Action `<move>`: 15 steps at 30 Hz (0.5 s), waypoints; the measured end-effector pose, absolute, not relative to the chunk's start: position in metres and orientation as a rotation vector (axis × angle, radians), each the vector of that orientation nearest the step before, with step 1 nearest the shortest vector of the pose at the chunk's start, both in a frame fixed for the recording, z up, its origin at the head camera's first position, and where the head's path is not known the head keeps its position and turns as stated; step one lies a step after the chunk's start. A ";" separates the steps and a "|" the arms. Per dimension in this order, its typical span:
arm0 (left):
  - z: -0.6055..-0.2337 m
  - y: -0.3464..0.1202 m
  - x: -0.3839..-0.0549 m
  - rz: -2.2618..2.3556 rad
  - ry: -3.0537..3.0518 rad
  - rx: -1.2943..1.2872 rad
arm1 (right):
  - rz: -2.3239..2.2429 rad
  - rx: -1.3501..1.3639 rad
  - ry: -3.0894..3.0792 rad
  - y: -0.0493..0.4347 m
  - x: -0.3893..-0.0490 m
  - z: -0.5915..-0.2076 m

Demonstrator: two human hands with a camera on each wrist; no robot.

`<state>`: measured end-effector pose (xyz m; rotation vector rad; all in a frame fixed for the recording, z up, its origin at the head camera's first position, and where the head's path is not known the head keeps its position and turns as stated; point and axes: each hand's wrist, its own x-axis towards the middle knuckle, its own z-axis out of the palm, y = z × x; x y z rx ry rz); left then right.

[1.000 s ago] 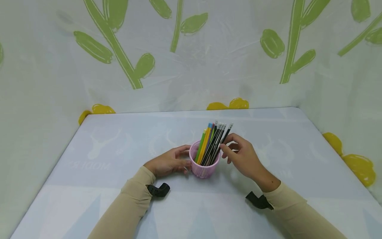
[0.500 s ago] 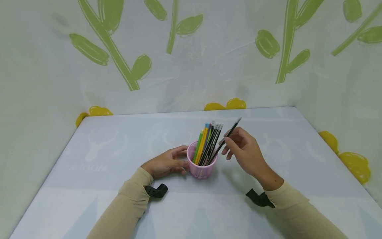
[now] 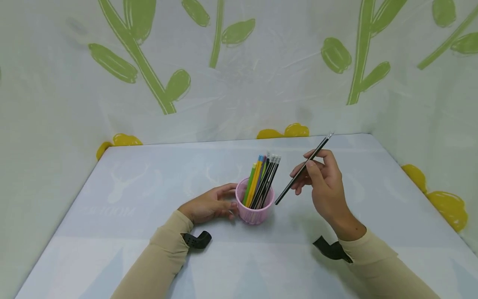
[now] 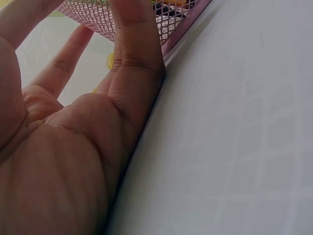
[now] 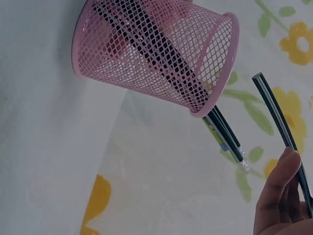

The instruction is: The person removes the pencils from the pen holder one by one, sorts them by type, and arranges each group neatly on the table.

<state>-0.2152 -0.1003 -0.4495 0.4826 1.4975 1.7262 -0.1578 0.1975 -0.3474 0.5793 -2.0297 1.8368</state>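
Observation:
A pink mesh pencil cup (image 3: 253, 216) stands upright on the table, holding several black pencils (image 3: 269, 180), yellow pencils (image 3: 255, 182) and a green pencil (image 3: 248, 187). My left hand (image 3: 210, 204) rests against its left side, thumb in front and index finger around the back near the rim. Close up in the left wrist view, those fingers meet the mesh wall (image 4: 93, 19). To the right of the cup, my right hand (image 3: 326, 187) pinches a black pencil (image 3: 287, 189) between thumb and fingers. This pencil slants with its silver end up and its lower end just outside the rim.
The pale table (image 3: 239, 257) carries faint printed patterns. Behind it rises a white wall covering (image 3: 284, 91) with green stems and yellow flower shapes. Black camera mounts (image 3: 198, 239) sit at both wrists, by the beige sleeves.
My right hand has drawn a black pencil up out of the cup and carried it to the right. The left hand has stayed at the cup.

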 end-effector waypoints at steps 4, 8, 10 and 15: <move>-0.450 -0.100 -0.216 1.736 1.467 0.481 | 1.846 0.541 -2.064 0.200 -0.159 -0.348; -0.448 -0.100 -0.216 1.733 1.468 0.486 | 1.814 0.470 -2.225 0.201 -0.163 -0.351; -0.447 -0.101 -0.216 1.731 1.470 0.487 | 1.807 0.462 -2.286 0.202 -0.167 -0.353; -0.448 -0.102 -0.217 1.722 1.461 0.467 | 1.835 0.469 -2.395 0.206 -0.176 -0.359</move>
